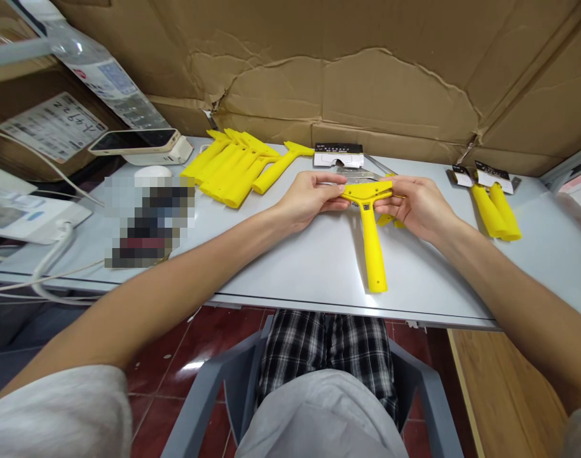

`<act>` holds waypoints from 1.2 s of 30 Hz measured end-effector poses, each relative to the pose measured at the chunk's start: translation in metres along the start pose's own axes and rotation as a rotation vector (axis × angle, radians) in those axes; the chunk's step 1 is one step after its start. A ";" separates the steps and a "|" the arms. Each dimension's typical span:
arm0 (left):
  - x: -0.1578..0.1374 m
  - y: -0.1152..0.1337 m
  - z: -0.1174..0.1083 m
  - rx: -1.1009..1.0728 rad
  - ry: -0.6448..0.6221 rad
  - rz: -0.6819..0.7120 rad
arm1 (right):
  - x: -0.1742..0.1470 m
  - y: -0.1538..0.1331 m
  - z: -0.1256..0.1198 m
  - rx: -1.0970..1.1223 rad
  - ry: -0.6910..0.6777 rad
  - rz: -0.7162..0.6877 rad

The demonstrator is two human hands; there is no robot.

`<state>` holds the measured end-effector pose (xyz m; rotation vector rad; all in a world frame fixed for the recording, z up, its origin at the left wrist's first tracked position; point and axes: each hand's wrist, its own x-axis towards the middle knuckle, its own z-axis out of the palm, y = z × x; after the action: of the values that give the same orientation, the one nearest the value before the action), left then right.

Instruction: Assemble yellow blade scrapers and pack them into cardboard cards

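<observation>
A yellow scraper handle [373, 248] is held between my two hands, its wide head turned away from me and its grip pointing toward me. My left hand [309, 200] pinches the left end of the head. At the right end, my right hand [412, 203] has its fingers closed on the head. Just behind the head lie flat metal blades [360, 173], partly hidden. A black-and-white printed card [338, 156] sits beyond them. Small yellow pieces [390, 221] show beneath my right hand, partly covered.
Several yellow handles [238, 168] lie in a row at the back left, with a single handle [281, 168] beside them. Carded yellow scrapers [498, 210] rest at the right. A phone [133, 141], a bottle [107, 76] and cables [56, 261] occupy the left. Cardboard [367, 83] walls the back.
</observation>
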<state>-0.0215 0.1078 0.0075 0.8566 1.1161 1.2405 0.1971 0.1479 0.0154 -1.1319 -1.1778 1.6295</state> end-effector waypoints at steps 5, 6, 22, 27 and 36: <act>0.001 -0.001 0.000 0.035 0.012 0.040 | -0.002 -0.002 0.000 0.026 -0.027 -0.014; 0.001 -0.001 -0.001 0.041 0.012 0.048 | -0.002 -0.002 0.000 0.014 -0.029 -0.019; 0.001 0.003 0.000 0.052 -0.014 -0.001 | 0.000 0.003 -0.005 -0.026 -0.042 -0.053; 0.002 0.003 -0.001 0.110 -0.038 -0.024 | -0.001 0.003 -0.006 -0.029 -0.047 -0.060; -0.002 0.005 -0.001 0.103 -0.010 0.047 | -0.004 0.000 -0.003 -0.045 -0.041 -0.047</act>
<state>-0.0238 0.1062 0.0118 0.9706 1.1654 1.2239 0.2009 0.1450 0.0158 -1.0958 -1.2643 1.6042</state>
